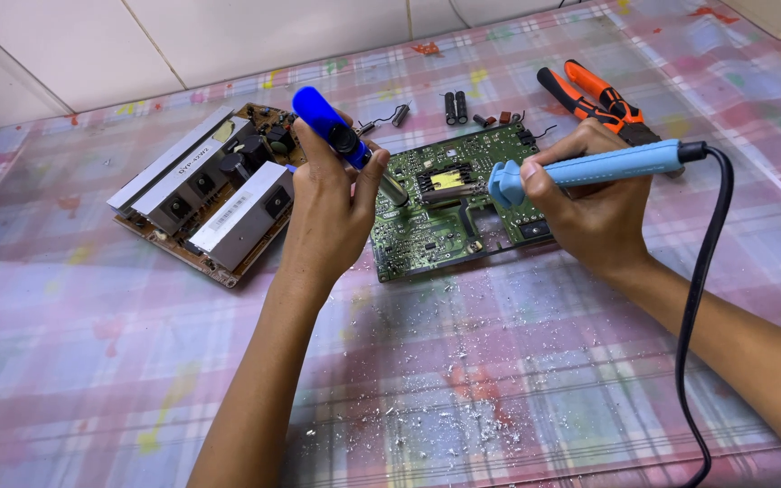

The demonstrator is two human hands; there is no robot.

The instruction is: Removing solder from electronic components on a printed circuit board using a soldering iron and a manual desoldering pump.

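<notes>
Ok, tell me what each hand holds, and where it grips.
Left hand grips the dark blue solder sucker around its lower barrel; right hand grips the light blue soldering iron by its handle.

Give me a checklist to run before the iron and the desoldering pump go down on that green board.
1. Left hand grips the blue desoldering pump, nozzle down over the board: ok.
2. Right hand grips the light blue soldering iron by its handle: ok.
3. Iron tip on a joint: cannot tell, the tip is hidden behind the hand.
4. Green circuit board lies flat on the table: ok.
5. Black cord runs beside the right forearm, off the board: ok.
6. Orange pliers and the brown board lie apart from the green board: ok.
</notes>
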